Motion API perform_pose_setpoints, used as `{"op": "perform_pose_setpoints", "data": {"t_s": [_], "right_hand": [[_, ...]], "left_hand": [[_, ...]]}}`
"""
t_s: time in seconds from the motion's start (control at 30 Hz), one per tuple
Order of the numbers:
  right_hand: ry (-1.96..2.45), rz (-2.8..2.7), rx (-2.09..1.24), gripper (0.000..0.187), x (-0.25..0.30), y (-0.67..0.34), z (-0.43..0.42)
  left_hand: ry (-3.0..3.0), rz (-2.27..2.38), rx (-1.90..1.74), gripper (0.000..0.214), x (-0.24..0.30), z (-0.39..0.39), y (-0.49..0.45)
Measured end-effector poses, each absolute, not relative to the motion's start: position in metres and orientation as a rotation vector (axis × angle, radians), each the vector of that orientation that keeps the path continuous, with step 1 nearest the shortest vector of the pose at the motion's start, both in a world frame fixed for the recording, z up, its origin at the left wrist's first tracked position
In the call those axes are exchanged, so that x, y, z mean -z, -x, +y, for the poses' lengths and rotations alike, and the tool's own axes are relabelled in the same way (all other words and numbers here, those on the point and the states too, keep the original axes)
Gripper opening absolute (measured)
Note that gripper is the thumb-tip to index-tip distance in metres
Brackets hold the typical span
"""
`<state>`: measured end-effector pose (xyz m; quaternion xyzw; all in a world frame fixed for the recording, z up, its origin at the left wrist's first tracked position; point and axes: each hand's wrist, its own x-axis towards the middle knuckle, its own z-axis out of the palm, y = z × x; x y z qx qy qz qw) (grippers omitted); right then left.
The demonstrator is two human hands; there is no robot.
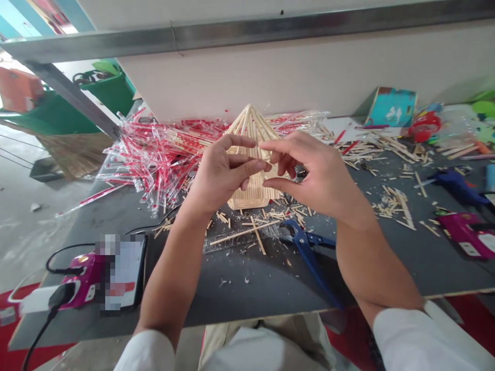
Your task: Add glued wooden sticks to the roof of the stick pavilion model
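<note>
My left hand (222,172) is raised above the table, its thumb and fingers pinched together. What lies in that pinch, if anything, is too small to make out. Close beside it, my right hand (311,170) has its thumb and index finger apart, the other fingers half curled; their tips almost meet my left thumb. Directly behind both hands stands a small model building (249,198) of pale wooden sticks with a pointed roof, partly hidden by them. Below, a loose stick (235,236) lies across a clear ruler (222,243), next to a blue-handled cutter (309,255).
Red-and-clear stick wrappers (150,154) are heaped at the back left. Cut stick pieces (394,206) litter the right. A phone (126,273) and purple power strip (83,278) lie front left; a blue glue gun (454,185) and another purple strip (466,234) are right.
</note>
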<state>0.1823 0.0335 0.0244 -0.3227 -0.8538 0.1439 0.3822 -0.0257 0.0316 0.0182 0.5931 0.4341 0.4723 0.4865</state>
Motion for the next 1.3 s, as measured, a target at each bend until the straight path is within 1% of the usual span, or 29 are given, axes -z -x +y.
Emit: {"op": "perform_pose_setpoints", "data": {"t_s": [0.13, 0.2, 0.33, 0.43, 0.53, 0.73, 0.83, 1.0, 1.13, 1.3], "right_hand": [[0.811, -2.247, -0.309, 0.048, -0.026, -0.185, 0.034], [0.809, -2.258, -0.253, 0.046, -0.025, -0.186, 0.038], [0.793, -2.227, -0.206, 0.047, -0.018, -0.186, 0.052], [0.813, -2.210, -0.136, 0.049, -0.010, -0.185, 0.062], [0.821, -2.235, -0.062, 0.050, -0.005, -0.185, 0.065], [0.910, -2.272, 0.033, 0.052, -0.003, -0.183, 0.061], [0.930, -2.280, 0.040, 0.052, -0.003, -0.182, 0.060], [0.922, -2.289, -0.005, 0.052, -0.003, -0.180, 0.061], [0.891, -2.290, -0.017, 0.053, -0.003, -0.179, 0.061], [0.900, -2.247, -0.069, 0.057, 0.002, -0.180, 0.065]], "left_hand": [[-1.519, 1.085, -1.123, 0.032, -0.016, 0.031, 0.023], [-1.601, 1.092, -1.152, 0.027, -0.014, 0.032, 0.022], [-1.837, 1.241, -1.418, 0.015, -0.007, 0.035, 0.027], [-1.976, 1.396, -1.633, 0.014, -0.003, 0.039, 0.031], [-2.030, 1.491, -1.683, 0.020, 0.000, 0.043, 0.030], [-2.090, 1.561, -1.678, 0.043, 0.008, 0.052, 0.021], [-2.068, 1.597, -1.682, 0.051, 0.012, 0.056, 0.019], [-2.051, 1.568, -1.684, 0.054, 0.018, 0.061, 0.018], [-2.137, 1.578, -1.733, 0.062, 0.028, 0.068, 0.018], [-2.111, 1.528, -1.712, 0.067, 0.037, 0.076, 0.019]]}}
